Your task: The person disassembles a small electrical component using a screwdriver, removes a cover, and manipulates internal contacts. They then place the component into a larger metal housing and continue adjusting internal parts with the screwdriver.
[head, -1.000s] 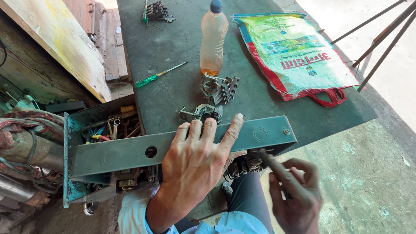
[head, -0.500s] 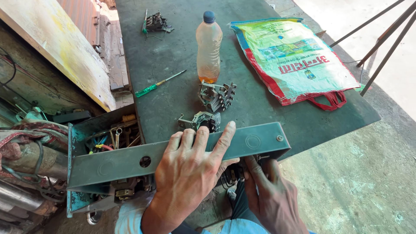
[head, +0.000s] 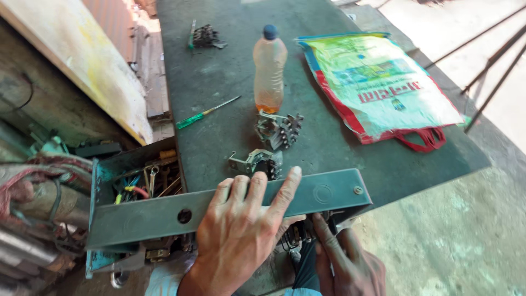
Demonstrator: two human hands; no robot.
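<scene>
The left hand (head: 241, 230) lies flat on a long grey-green metal box (head: 219, 208). Its fingers (head: 285, 189) are spread out and press on the top side of the box. The box lies across the near edge of the dark green worktop (head: 219, 71), and its left end sticks out past the edge.

The right hand (head: 345, 263) is just under the right end of the box. Its fingers (head: 323, 230) reach up into the dark parts below the box. I cannot tell if they pinch something there, because the box hides the tips.

Just behind the left fingers sits a small metal part (head: 256, 162). A bit farther back is a bigger metal part with many teeth (head: 278, 129). Right behind it stands a plastic bottle (head: 269, 74) with a blue cap and a little orange liquid at the bottom. A screwdriver with a green handle (head: 205, 113) lies to the left of the bottle. A flat colourful bag with red handles (head: 378, 87) lies on the right side of the worktop. At the far end is a small heap of metal bits (head: 206, 36).

To the left, beside the worktop, is an open tool box (head: 139, 178) with wrenches and wires inside.
</scene>
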